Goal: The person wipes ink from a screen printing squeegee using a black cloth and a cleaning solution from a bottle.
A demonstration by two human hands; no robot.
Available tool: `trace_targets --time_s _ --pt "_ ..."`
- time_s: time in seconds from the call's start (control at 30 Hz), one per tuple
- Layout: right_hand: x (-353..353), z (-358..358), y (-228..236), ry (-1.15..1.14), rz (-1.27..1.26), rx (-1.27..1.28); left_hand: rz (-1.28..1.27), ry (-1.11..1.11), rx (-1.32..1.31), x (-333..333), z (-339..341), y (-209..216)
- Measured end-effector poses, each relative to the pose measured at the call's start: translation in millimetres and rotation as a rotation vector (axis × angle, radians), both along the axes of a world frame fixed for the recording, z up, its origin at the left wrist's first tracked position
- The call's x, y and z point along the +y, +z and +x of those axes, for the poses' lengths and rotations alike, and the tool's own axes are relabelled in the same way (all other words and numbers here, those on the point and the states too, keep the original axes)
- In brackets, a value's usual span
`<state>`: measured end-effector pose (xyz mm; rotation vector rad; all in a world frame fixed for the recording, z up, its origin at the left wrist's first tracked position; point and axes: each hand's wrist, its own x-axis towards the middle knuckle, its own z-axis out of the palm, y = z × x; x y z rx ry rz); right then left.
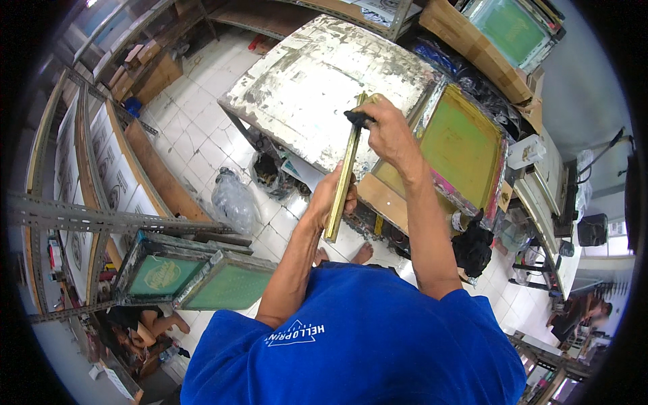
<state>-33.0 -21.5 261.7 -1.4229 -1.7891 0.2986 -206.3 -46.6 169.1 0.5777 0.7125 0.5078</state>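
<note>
The left hand [325,192] is partly hidden by the yellow bar [347,165], the black cloth [356,117] by the right fingers [372,110]; the shirt [378,358] is cropped below.

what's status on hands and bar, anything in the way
Left hand holds bar. Right hand holds black rag at bar. Bar's far end over table. Nothing seen blocking; screen at right.

Screen-printing workshop; framed screens [226,283], smeared table [304,74] show it.

White lettering [305,333] with an angular line emblem stands on the person's blue shirt [351,361]. Left of that shirt, a green screen [144,286] bears a pale emblem [163,273], its wording apparently too small to read.
</note>
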Motion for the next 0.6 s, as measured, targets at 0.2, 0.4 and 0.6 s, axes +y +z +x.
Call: trace_targets --time_s 0.2,0.4,0.6 --pt "-24.4 -26.9 0.3 0.081 -0.104 0.100 -0.078 0.113 0.063 7.0 0.3 -10.7" --pt "-48.0 -46.4 2.2 0.186 -0.235 0.155 -0.057 0.190 0.107 12.5 -2.5 -11.5" --pt "-67.2 -57.6 9.6 0.316 -0.266 0.165 -0.151 0.405 -0.007 24.7 1.9 -4.3"
